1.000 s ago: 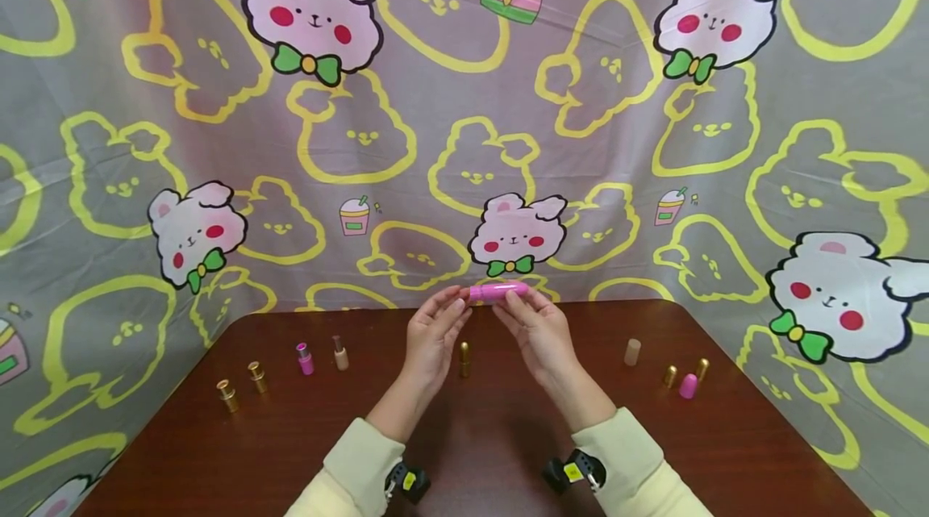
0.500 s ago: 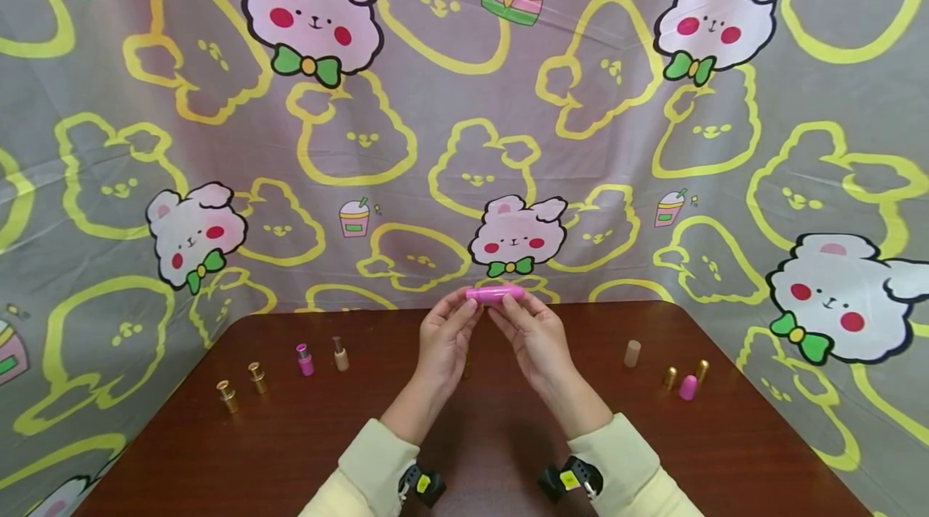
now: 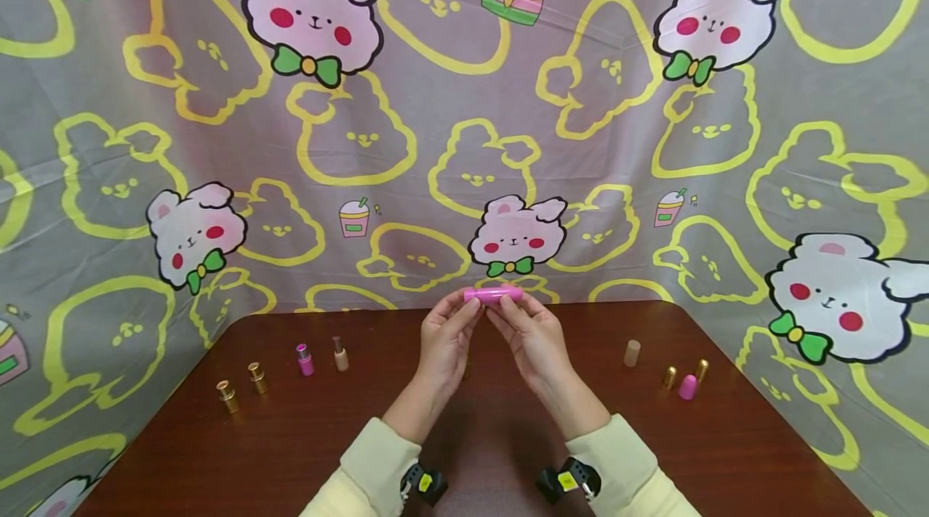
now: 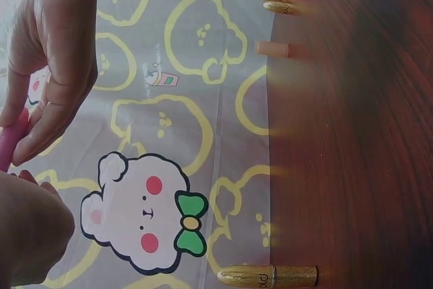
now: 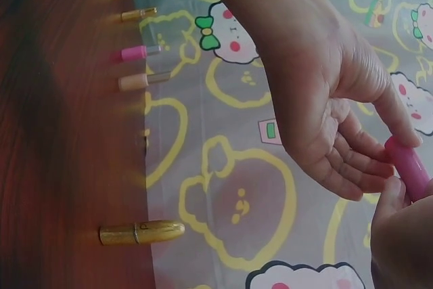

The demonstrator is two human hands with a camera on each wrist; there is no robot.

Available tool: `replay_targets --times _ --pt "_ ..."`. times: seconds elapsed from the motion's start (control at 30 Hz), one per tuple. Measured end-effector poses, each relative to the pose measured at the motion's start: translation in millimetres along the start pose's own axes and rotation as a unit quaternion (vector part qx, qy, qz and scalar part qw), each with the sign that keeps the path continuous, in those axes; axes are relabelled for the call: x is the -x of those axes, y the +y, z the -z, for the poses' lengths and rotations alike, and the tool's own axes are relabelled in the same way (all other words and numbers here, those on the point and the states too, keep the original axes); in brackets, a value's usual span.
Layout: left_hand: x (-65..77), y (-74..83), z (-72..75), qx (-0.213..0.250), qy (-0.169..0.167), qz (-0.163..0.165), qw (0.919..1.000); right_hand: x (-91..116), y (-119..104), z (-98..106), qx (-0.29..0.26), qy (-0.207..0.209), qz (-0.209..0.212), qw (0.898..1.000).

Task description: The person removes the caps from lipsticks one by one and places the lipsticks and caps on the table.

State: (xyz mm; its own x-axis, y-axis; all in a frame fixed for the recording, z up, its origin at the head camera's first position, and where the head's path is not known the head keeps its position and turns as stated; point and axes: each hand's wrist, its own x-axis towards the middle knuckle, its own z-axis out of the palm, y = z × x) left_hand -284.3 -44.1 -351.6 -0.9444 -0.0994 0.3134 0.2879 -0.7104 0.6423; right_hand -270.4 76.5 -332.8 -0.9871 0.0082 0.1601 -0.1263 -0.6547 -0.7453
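Both hands hold a closed pink lipstick (image 3: 493, 294) level in the air above the table's far part. My left hand (image 3: 444, 343) pinches its left end between thumb and fingers. On the rounded right end, the thumb and fingers of my right hand (image 3: 539, 339) grip it. In the right wrist view the pink lipstick (image 5: 410, 170) is partly covered by the right hand (image 5: 406, 238). A closed gold lipstick (image 4: 267, 276) stands upright on the table; in the head view the left hand hides most of it.
At the table's left stand two uncapped gold lipsticks (image 3: 227, 396), an uncapped pink lipstick (image 3: 305, 360) and a beige one (image 3: 341, 355). To the right stand a beige cap (image 3: 632, 352), two gold caps (image 3: 670, 377) and a pink cap (image 3: 688, 387). A patterned cloth (image 3: 435, 138) hangs behind.
My left hand has shifted right towards the right hand, and the pink lipstick looks slightly shorter. The gold lipstick behind is now mostly covered. Over the last half second, hardly anything has moved.
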Motion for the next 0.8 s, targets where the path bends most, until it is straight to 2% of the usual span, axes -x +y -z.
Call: replay_targets --times 0.33,0.6,0.8 --pt "1.7 -1.0 -0.8 -0.012 0.009 -0.012 0.9998 0.3 1.7 2.4 0.01 -0.001 -0.002 1.0" --pt "2.7 -1.3 -2.7 -0.039 0.021 -0.025 0.9987 0.0 3.3 3.5 0.028 -0.002 0.016 0.999" --pt "3.4 -0.8 -2.7 -0.053 0.023 -0.023 0.9981 -0.6 4.2 4.0 0.047 0.003 0.019 0.999"
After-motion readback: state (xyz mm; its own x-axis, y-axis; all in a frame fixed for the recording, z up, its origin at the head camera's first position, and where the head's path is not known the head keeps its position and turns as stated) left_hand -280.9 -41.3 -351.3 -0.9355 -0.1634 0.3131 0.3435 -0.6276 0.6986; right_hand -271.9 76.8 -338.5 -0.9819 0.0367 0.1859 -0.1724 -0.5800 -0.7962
